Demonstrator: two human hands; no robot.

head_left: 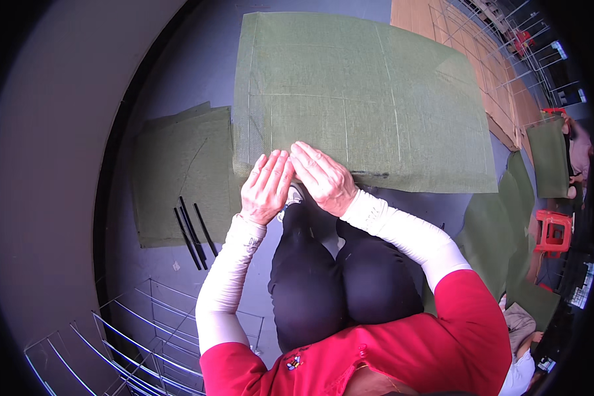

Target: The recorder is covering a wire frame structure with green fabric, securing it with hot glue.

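A large green woven sheet [310, 72] lies spread in front of me, with pale straight lines across it. At its near edge my left hand [266, 189] rests with fingers stretched out and held side by side. My right hand [325, 179] lies flat against the same edge, its fingertips close to those of the left. Neither hand holds anything that I can see; the palms are hidden. A dark strip [371, 174] shows at the sheet's near edge, right of my right hand. What supports the sheet underneath is hidden.
More green sheets [171, 165] lie on the floor at left, with several black rods [191, 231] on them. A wire frame [145, 336] stands at lower left. Cardboard [442, 30], wire racks, green sheets [501, 224], a red stool [553, 232] and people [579, 152] are at right.
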